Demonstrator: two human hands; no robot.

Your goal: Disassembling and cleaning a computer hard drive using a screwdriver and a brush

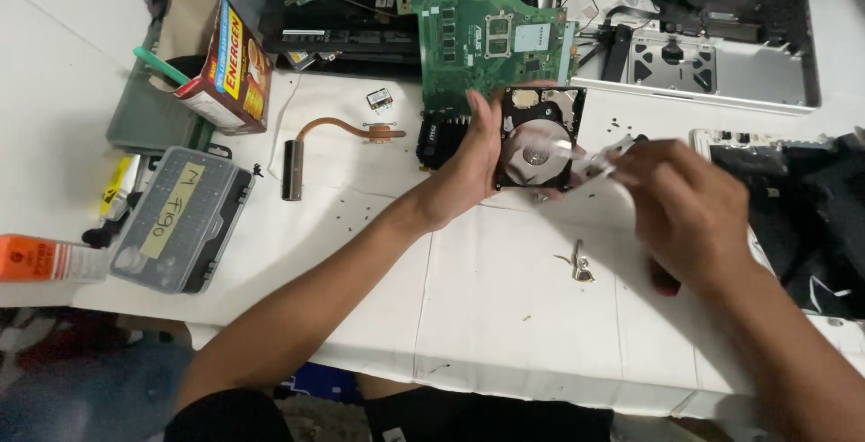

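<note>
My left hand (pixel 468 167) grips an opened hard disk drive (pixel 539 136), black-framed with a shiny round platter, and holds it tilted above the white table (pixel 505 316). My right hand (pixel 689 212) is just right of the drive, blurred, and pinches a small silvery metal part (pixel 599 161) that reaches onto the platter. A red object shows under that hand's palm. Below the drive a small metal piece (pixel 581 266) lies on the table.
A green circuit board (pixel 482 27) and open laptop shells (pixel 712 36) lie at the back. A copper heat pipe (pixel 347 131), a grey screw-bit case (pixel 180 217), a cardboard box (pixel 225 63) and an orange tube (pixel 45 257) sit on the left. Black cloth (pixel 811 217) lies right.
</note>
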